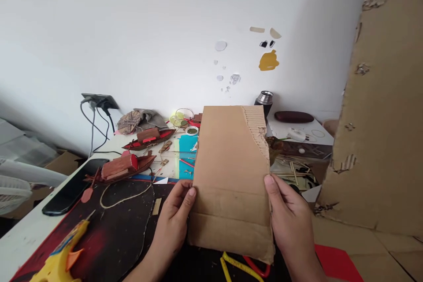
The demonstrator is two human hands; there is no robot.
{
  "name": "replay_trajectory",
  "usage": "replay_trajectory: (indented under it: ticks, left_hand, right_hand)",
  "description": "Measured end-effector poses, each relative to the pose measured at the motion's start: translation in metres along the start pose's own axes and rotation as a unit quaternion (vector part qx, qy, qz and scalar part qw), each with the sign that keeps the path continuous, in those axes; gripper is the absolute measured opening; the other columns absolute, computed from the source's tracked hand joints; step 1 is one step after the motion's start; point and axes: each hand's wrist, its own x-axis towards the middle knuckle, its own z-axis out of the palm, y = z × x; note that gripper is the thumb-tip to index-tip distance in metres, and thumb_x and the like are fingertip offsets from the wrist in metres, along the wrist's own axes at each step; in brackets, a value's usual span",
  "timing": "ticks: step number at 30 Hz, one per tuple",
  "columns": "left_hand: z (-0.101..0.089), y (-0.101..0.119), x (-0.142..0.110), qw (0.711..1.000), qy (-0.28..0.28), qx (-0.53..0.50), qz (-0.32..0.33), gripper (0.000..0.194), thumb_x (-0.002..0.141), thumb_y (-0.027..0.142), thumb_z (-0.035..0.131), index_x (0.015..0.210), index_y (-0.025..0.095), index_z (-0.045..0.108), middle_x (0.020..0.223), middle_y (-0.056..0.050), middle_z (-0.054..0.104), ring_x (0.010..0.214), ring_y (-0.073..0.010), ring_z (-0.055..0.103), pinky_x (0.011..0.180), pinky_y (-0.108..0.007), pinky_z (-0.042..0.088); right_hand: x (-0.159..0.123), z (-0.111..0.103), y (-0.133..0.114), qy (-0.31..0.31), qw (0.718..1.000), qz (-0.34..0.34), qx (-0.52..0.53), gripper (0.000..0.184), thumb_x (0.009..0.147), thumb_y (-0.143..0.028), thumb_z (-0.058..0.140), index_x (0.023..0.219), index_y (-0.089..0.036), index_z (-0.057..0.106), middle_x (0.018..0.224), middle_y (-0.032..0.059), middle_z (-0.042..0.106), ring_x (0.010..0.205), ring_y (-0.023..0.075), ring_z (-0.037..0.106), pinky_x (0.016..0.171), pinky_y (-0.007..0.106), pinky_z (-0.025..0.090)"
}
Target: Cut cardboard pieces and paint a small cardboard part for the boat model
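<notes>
I hold an upright brown cardboard piece (228, 172) in front of me with both hands. Its top right corner is torn, showing the corrugated ribs. My left hand (173, 222) grips the left edge with the thumb on the front face. My right hand (289, 220) grips the right edge, thumb also on the front. The cardboard hides part of the desk behind it.
A yellow glue gun (61, 257) lies at the lower left on a dark mat (112, 224). Two model boats (124, 167) and a black phone (71, 189) sit on the left. A large cardboard sheet (380, 110) stands at the right. Yellow and red strips (244, 269) lie below the cardboard.
</notes>
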Motion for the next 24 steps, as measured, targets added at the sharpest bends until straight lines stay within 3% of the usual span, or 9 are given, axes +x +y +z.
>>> replay_trajectory:
  ticks: [7, 18, 24]
  left_hand:
    - [0.001, -0.004, -0.002, 0.998, -0.028, -0.011, 0.047, 0.055, 0.08, 0.08, 0.081, 0.089, 0.027, 0.074, 0.091, -0.006, 0.076, 0.09, -0.0272, 0.066, 0.087, -0.037, 0.057]
    - [0.001, -0.001, -0.001, 0.996, -0.023, -0.027, 0.079, 0.054, 0.079, 0.078, 0.082, 0.088, 0.026, 0.071, 0.091, -0.004, 0.075, 0.095, -0.0269, 0.067, 0.089, -0.035, 0.056]
    - [-0.003, 0.008, -0.002, 0.994, -0.052, -0.044, 0.08, 0.056, 0.08, 0.077, 0.083, 0.101, 0.026, 0.075, 0.115, -0.01, 0.083, 0.112, -0.032, 0.072, 0.099, -0.039, 0.056]
  right_hand:
    - [0.007, 0.005, 0.013, -0.01, 0.999, -0.023, 0.036, 0.069, 0.085, -0.082, 0.077, 0.113, -0.021, 0.093, 0.116, 0.014, 0.089, 0.12, 0.0428, 0.08, 0.111, 0.058, 0.061]
    - [0.008, 0.008, 0.021, -0.02, 0.998, -0.031, 0.056, 0.069, 0.086, -0.079, 0.078, 0.117, -0.019, 0.091, 0.126, 0.0158, 0.087, 0.124, 0.0434, 0.077, 0.11, 0.058, 0.059]
    - [0.002, 0.013, 0.012, -0.035, 0.994, -0.091, 0.039, 0.062, 0.087, -0.078, 0.078, 0.106, -0.021, 0.092, 0.115, 0.0138, 0.089, 0.113, 0.0407, 0.08, 0.105, 0.055, 0.062]
